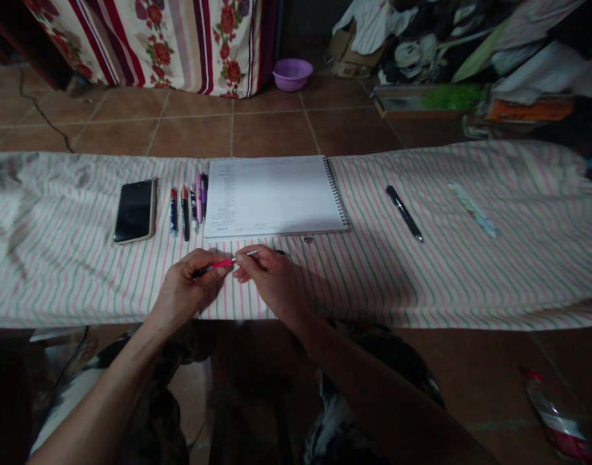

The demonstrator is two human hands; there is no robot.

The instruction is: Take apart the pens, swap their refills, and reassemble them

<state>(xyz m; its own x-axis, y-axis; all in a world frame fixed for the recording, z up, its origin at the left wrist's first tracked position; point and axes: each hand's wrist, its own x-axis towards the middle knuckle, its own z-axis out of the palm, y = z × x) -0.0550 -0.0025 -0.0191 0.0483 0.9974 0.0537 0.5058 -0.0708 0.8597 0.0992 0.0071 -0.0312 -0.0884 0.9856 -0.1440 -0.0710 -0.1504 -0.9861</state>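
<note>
My left hand [192, 274] pinches a red and black pen barrel [222, 263], which points to the right toward the other hand. With fingertips closed, my right hand [271, 274] holds a thin pale pen refill [253, 252] at the barrel's right end. The two hands almost meet above the striped cloth, just in front of a spiral notebook [281, 194] with a mostly blank page. A small dark piece [279, 252] shows beside my right hand, partly hidden. Close to the notebook's near edge lies a tiny shiny piece [308, 239], too small to name.
Left of the notebook are several pens [184, 213] and a phone [135, 212]. To the right lie a black pen [405, 214] and a pale patterned pen [474, 210]. Striped cloth [363, 284] covers the bench. A purple basin [292, 74] and a bottle [560, 420] are on the floor.
</note>
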